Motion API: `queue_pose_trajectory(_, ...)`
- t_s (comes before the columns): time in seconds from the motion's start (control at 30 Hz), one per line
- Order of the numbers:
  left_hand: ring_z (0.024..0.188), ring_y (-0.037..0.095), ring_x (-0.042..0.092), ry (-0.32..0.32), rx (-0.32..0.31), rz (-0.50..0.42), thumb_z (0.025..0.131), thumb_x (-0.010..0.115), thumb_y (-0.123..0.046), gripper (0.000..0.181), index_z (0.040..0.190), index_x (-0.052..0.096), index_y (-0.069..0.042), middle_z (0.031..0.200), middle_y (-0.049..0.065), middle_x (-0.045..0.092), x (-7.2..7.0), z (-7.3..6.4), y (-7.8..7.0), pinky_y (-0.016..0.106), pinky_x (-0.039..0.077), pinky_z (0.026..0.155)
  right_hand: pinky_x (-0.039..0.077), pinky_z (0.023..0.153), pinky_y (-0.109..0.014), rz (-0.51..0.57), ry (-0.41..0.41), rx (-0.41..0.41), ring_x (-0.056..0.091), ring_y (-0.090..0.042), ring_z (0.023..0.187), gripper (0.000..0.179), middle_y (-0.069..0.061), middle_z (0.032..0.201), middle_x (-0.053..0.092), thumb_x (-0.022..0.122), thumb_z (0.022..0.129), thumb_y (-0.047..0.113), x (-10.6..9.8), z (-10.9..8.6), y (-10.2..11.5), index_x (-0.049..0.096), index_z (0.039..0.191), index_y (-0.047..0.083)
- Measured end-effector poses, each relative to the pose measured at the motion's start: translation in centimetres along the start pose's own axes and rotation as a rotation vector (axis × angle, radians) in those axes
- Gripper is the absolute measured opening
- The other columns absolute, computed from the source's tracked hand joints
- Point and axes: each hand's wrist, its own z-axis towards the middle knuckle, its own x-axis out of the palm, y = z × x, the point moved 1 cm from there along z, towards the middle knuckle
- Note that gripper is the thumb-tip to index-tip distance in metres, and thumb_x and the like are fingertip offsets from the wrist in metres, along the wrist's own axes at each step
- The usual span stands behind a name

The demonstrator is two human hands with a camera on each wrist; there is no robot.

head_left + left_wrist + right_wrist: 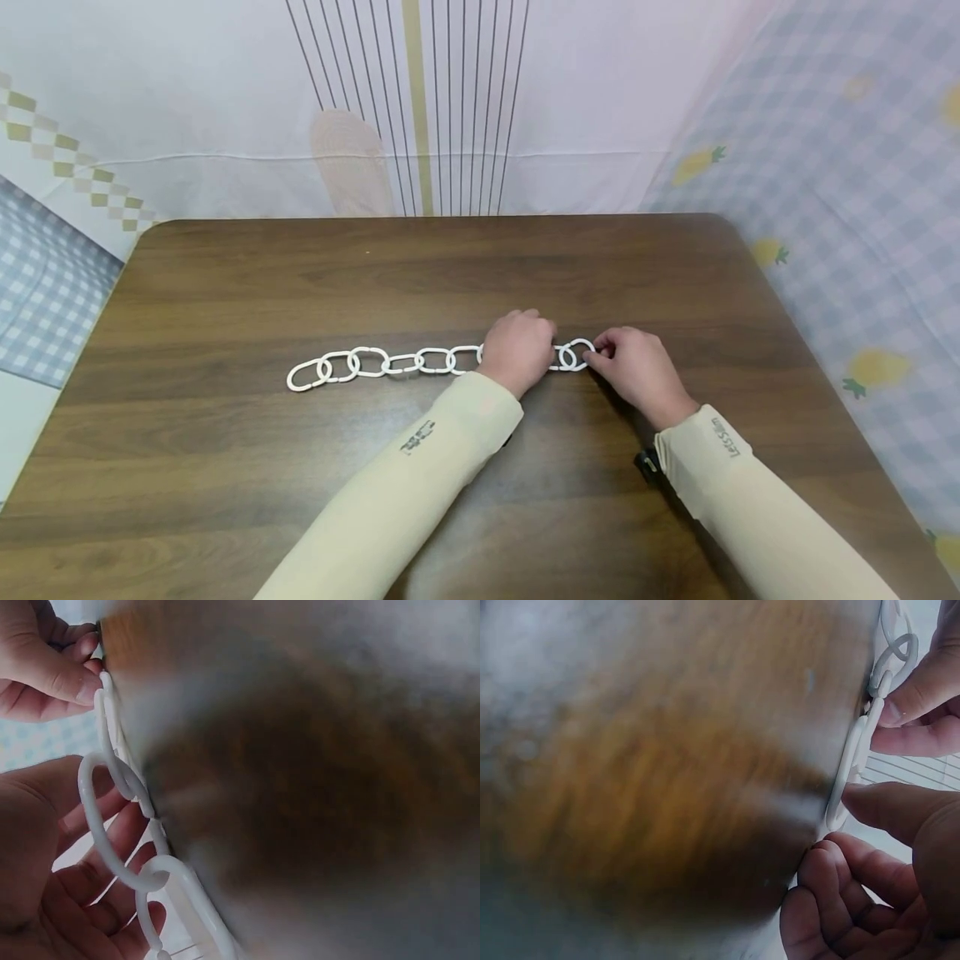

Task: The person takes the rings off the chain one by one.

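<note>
A chain of white plastic oval links point(369, 362) lies in a row across the brown wooden table. Over its right part bends my left hand point(517, 350), hiding several links. In the left wrist view this hand point(82, 855) has its lower fingers loosely bent behind a large link point(94, 817). Thumb and forefinger of the left hand point(922, 712) meet at a link in the right wrist view. My right hand point(637, 371) pinches the end link point(583, 342) at the far right, thumb point(877, 802) against its edge.
The wooden table point(225, 467) has rounded far corners. Behind it hangs a pale cloth point(600, 100) with thin dark lines. A blue checked cloth with yellow fruit point(862, 208) drapes along the right side. Under the right sleeve shows a black wrist strap point(647, 465).
</note>
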Motion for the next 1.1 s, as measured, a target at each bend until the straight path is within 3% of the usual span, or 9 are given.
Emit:
queue_pose_trajectory(0.4, 0.092, 0.022, 0.064, 0.02, -0.035, -0.002, 0.094, 0.063, -0.012, 0.019, 0.097, 0.079, -0.022, 0.103, 0.001, 0.07, 0.4, 0.5, -0.1, 0.037, 0.056, 0.079, 0.048, 0.069, -0.041, -0.024, 0.012, 0.038, 0.059, -0.022, 0.067, 0.015, 0.001, 0.072, 0.066, 0.068, 0.09, 0.021, 0.0, 0.3, 0.0, 0.073, 0.082, 0.008)
queue_pose_trajectory(0.67, 0.091, 0.023, 0.066, 0.004, -0.033, -0.031, 0.093, 0.066, -0.018, 0.01, 0.094, 0.075, -0.017, 0.097, -0.001, 0.071, 0.4, 0.1, 0.5, 0.038, 0.055, 0.078, 0.046, 0.07, -0.037, 0.048, -0.016, 0.052, 0.059, -0.021, 0.07, 0.013, 0.0, 0.075, 0.067, 0.067, 0.089, 0.021, 0.1, 0.1, -0.3, 0.072, 0.084, 0.01)
queue_pose_trajectory(0.87, 0.086, 0.018, 0.069, -0.011, -0.066, -0.13, 0.096, 0.061, -0.02, 0.011, 0.097, 0.072, -0.021, 0.089, -0.006, 0.073, 0.3, -0.1, 1.3, 0.038, 0.047, 0.082, 0.046, 0.073, -0.037, 0.102, -0.064, 0.058, 0.06, -0.022, 0.073, 0.012, 0.0, 0.077, 0.069, 0.068, 0.089, 0.022, -0.1, -0.2, -0.2, 0.073, 0.086, 0.011)
queue_pose_trajectory(1.1, 0.101, 0.019, 0.069, -0.005, -0.066, -0.275, 0.098, 0.066, -0.026, 0.015, 0.108, 0.078, -0.023, 0.105, -0.008, 0.075, -0.1, -0.4, 1.8, 0.041, 0.044, 0.092, 0.044, 0.069, -0.035, 0.14, -0.093, 0.052, 0.059, -0.02, 0.07, 0.013, 0.0, 0.076, 0.069, 0.071, 0.091, 0.022, 0.0, -0.6, 0.0, 0.072, 0.087, 0.01)
